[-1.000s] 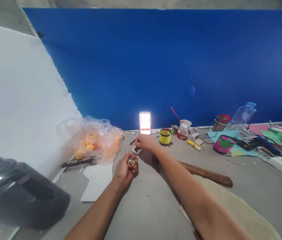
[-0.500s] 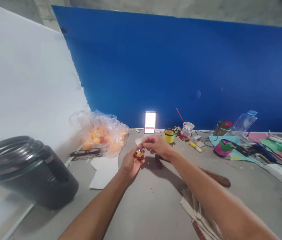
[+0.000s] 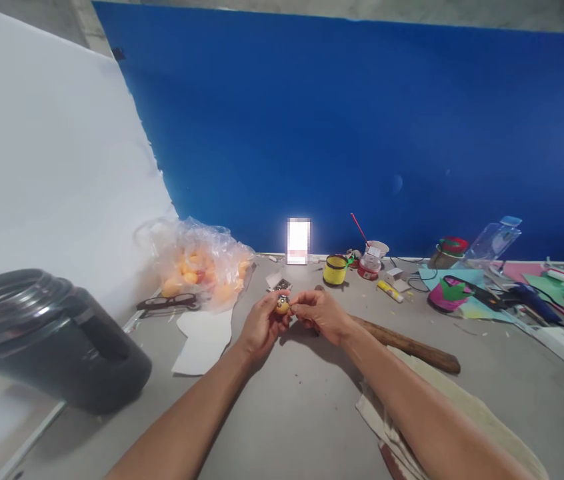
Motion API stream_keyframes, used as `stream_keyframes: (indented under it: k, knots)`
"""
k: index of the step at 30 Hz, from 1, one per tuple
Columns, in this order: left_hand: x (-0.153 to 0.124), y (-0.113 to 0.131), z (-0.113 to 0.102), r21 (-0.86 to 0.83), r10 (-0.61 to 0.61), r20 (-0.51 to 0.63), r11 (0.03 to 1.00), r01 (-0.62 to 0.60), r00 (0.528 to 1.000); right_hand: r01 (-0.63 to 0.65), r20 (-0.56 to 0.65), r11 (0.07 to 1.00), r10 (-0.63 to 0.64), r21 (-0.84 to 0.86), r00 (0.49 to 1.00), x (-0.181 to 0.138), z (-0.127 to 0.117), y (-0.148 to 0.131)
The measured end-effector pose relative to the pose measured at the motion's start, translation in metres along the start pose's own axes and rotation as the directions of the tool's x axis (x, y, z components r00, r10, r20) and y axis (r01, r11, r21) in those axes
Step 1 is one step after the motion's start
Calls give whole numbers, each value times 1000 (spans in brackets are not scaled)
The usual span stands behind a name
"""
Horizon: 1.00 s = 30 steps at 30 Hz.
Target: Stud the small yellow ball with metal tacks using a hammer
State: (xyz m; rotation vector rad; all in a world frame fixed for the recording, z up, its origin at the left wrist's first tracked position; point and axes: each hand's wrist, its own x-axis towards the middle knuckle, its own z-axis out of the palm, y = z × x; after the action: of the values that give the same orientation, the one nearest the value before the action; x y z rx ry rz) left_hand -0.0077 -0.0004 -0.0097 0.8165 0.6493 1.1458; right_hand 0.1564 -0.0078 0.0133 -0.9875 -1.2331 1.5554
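Note:
A small yellow-orange ball (image 3: 283, 307) with shiny silvery pieces on its upper side sits in the fingers of my left hand (image 3: 262, 327). Touching or nearly touching the ball's right side, my right hand (image 3: 319, 313) has its thumb and fingers pinched together. Whatever is between them is too small to make out. Just behind the ball, a small open white box (image 3: 276, 279) contains dark, shiny little pieces. Under my right forearm, a wooden handle (image 3: 412, 343) lies slanted across the table, its far end partly hidden by my right hand.
Left are a big dark jug (image 3: 62, 340), a clear bag of orange balls (image 3: 202, 270), glasses (image 3: 169, 303) and white paper (image 3: 205, 343). A lit phone (image 3: 298, 241) stands at the back. A yellow cup (image 3: 335, 270), glue stick (image 3: 390, 291) and cloth (image 3: 442, 393) lie right.
My right hand has come down from above the ball to its right side. The ball has turned in my left hand, and the small box and wooden handle show more.

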Motion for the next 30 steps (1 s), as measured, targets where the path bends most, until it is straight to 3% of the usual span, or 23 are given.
stream_keyframes:
  k: [9,30]
  knots:
    - [-2,-1,2,45,-37,-15,998,38,999,-5,-18,1000,5,7,1000,2,-4,4]
    - [-4,0,4,10,6,-55,1000,-5,998,-20,4,995,20,100,1000,3,-9,7]
